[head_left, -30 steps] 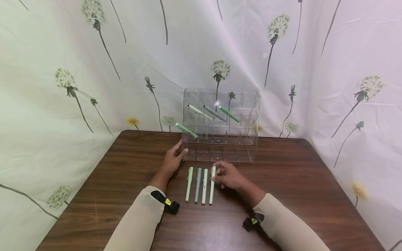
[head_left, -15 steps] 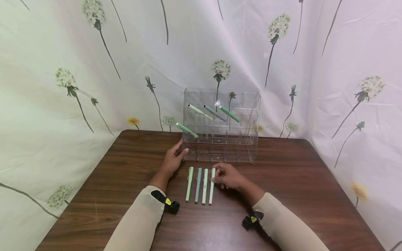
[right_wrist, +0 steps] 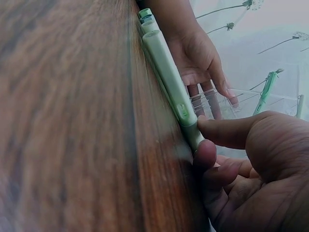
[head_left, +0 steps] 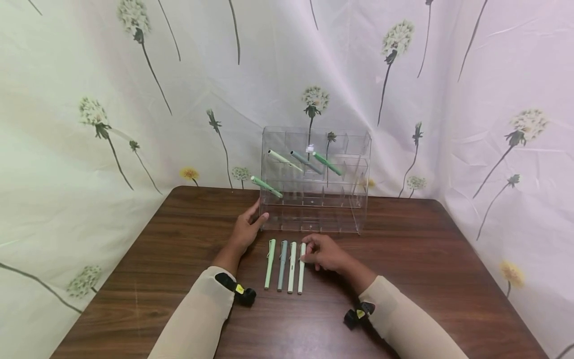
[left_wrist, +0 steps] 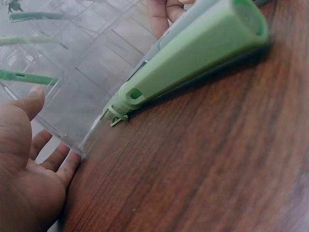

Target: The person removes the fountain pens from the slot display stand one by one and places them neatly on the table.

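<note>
In the head view several capped pens lie side by side in front of a clear acrylic display rack. My right hand pinches the rightmost, whitish-green pen near its clip end, between thumb and fingers. The right wrist view shows this pen along the tabletop. To its left lie a cream-white pen, a grey-blue pen and a light green pen. My left hand holds the rack's lower left edge, thumb at the front and fingers along the side.
Up in the rack, a pale pen, a grey-blue pen and a green pen rest slanted in one tier. Another green pen sits lower left, its end sticking out. A dandelion-print curtain hangs behind the wooden table.
The right hand has shifted slightly left and toward me, and the whitish-green pen's clip end has moved with it. My left hand and the rack have stayed put.
</note>
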The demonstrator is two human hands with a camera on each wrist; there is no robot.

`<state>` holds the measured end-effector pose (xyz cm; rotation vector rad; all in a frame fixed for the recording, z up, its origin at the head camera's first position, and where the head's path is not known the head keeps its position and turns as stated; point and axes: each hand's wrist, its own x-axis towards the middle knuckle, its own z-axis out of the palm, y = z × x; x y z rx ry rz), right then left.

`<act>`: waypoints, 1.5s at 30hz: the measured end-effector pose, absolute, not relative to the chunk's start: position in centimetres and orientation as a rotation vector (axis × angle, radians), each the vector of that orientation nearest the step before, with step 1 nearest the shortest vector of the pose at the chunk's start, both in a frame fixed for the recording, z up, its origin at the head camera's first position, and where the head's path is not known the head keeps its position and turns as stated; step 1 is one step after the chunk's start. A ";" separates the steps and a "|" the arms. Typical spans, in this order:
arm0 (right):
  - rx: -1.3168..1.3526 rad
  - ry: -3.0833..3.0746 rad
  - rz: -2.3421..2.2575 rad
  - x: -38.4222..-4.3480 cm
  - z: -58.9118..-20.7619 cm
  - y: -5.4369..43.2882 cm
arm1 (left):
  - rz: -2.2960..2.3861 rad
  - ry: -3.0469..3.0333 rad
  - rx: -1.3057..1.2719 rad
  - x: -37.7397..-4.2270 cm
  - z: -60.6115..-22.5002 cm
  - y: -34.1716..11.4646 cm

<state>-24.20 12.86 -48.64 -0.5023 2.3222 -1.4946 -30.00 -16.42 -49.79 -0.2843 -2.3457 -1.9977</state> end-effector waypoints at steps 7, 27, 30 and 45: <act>-0.515 2.312 -1.519 -24.2 -48.6 12.8 | -1.990 -2.353 -0.262 -30.0 -49.8 -16.4; -0.427 2.306 -1.489 -24.8 -46.4 13.4 | -1.996 -2.344 -0.260 -30.1 -49.7 -16.3; -0.467 2.328 -1.440 -25.0 -45.5 13.5 | -1.988 -2.352 -0.263 -30.1 -49.7 -16.3; -0.548 2.315 -1.362 -26.1 -41.8 13.4 | -1.994 -2.339 -0.275 -30.2 -49.9 -16.3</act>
